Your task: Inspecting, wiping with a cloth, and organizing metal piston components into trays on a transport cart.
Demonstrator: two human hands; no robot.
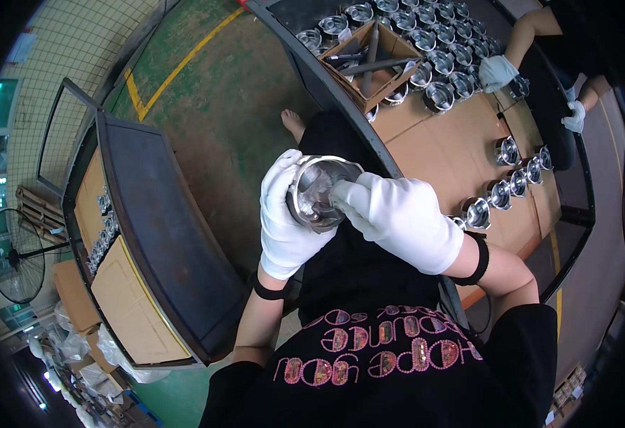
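Hollow metal piston (302, 194) held left of table (368, 137), cupped by half-curled left hand (282, 225). Right hand (405, 220) bunched at opening; anything pinched cannot be told. Judged rigid, slick, weighty; outer wall best gripped.

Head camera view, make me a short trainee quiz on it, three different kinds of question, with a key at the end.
1. True or false: the wire-cage fan stands at the right edge of the picture.
2. What lies in the open cardboard box? A, dark rod-like tools; B, glass bottles; C, a coiled hose.
3. Fill in: the left hand, holding the round metal part, wears a ____ glove.
Key: 1, false, the fan is at the left; 2, A; 3, white.
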